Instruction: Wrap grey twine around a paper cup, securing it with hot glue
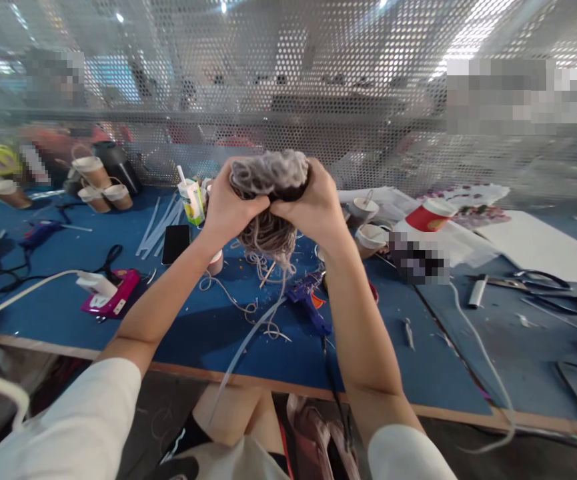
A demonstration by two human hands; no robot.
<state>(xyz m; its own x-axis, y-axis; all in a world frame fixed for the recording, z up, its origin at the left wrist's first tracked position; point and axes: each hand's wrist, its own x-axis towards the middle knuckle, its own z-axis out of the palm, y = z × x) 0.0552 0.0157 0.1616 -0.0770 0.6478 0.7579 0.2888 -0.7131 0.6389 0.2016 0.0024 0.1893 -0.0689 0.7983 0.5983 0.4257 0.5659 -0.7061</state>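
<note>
Both my hands grip a thick bundle of grey-brown yarn [269, 172], raised above the table at the middle of the head view. My left hand [232, 210] is closed on its left side and my right hand [313, 203] on its right side. The two thumbs press toward each other at the front of the bundle. Looped strands show on top, and darker strands hang below the thumbs. Thin loose yarn [245, 308] trails on the table underneath. Below the right hand lies a blue glue gun [309, 300], with a long translucent glue stick [251, 337] at its left.
On the blue table [183, 333] are a phone [176, 244], a magenta power strip [113, 297], several glue sticks [161, 227], a drink carton [191, 202] and paper cups [97, 193]. Scissors [543, 287] and a red cup [431, 215] are at right. A perforated metal screen [248, 87] stands behind.
</note>
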